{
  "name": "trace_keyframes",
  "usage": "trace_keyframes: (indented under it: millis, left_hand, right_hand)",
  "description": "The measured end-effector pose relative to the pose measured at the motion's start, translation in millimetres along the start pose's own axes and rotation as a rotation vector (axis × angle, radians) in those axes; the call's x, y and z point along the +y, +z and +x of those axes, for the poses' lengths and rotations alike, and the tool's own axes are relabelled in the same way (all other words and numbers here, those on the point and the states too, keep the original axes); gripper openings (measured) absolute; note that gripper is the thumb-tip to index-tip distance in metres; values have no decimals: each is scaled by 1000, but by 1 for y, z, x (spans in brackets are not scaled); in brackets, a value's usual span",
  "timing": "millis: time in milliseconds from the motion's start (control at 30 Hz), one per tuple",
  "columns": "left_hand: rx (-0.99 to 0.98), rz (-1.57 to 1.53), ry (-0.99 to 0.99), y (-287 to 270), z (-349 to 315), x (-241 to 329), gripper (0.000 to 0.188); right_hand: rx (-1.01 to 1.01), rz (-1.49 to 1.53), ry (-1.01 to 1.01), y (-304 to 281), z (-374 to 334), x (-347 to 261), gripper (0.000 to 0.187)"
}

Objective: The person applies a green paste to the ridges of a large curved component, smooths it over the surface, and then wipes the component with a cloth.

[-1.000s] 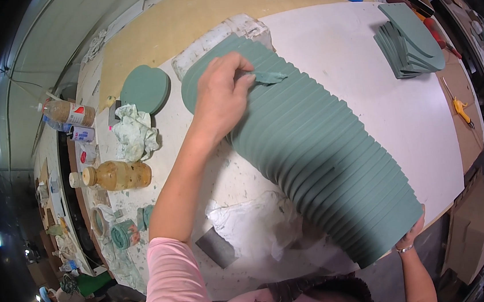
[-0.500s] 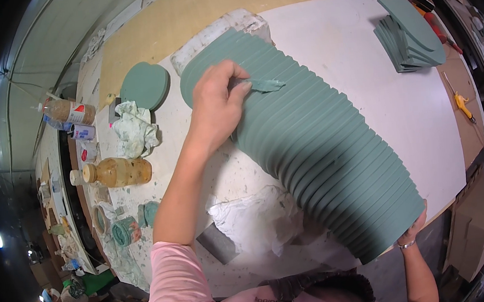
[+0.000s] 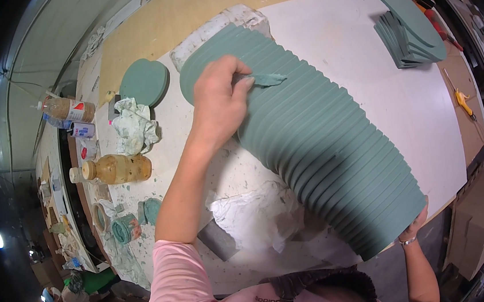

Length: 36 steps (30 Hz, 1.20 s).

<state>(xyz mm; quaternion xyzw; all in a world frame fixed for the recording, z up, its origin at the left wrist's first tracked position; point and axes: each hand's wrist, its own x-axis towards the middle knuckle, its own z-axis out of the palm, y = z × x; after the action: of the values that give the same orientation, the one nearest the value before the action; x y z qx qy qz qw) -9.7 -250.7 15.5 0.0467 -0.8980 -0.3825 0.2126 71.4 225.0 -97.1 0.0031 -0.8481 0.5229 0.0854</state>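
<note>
A long fanned row of flat green panels with rounded ends (image 3: 333, 143) leans across the table in front of me, overlapping one another. My left hand (image 3: 222, 92) is over its far left end, thumb and fingers pinched on a thin, limp-looking green strip (image 3: 269, 79). The strip lies against the panels; its material is unclear. At the near right end of the row, my right hand (image 3: 416, 222) touches the outermost panel. Its fingers are mostly hidden behind that panel.
A whitish block (image 3: 250, 17) stands behind the row. Left are a rounded green piece (image 3: 144, 82), a crumpled cloth (image 3: 134, 126), an amber bottle (image 3: 120, 168) and a green-smeared jar (image 3: 123, 230). White crumpled paper (image 3: 253, 213) lies near me; more green panels (image 3: 410, 33) stand far right.
My left hand and the strip shift very slightly to the right along the panels. The right hand stays at the near end of the row.
</note>
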Motion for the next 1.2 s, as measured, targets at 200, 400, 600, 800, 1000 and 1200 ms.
trace_keyframes:
  millis: [200,400,600,800,1000,1200]
  left_hand:
    - [28,55,36,1,3,2,10]
    - [2,25,-9,3,0,4,12]
    - [-7,41,-17,-3,-5,3,10]
    - [47,44,-4,0,-11,2,9]
    - [60,46,-26,-3,-12,0,9]
    - [49,26,-13,0,-13,-4,10]
  right_hand:
    - [-20,22,-20,-4,0,9,70]
    - [22,-28,-17,6,3,-14,71]
    - [34,-45,-8,-1,0,2,73]
    - [19,-98,-37,4,3,-13,79]
    - [40,-94,-13,4,2,-8,83]
    - [30,-82,-43,-1,1,0,83]
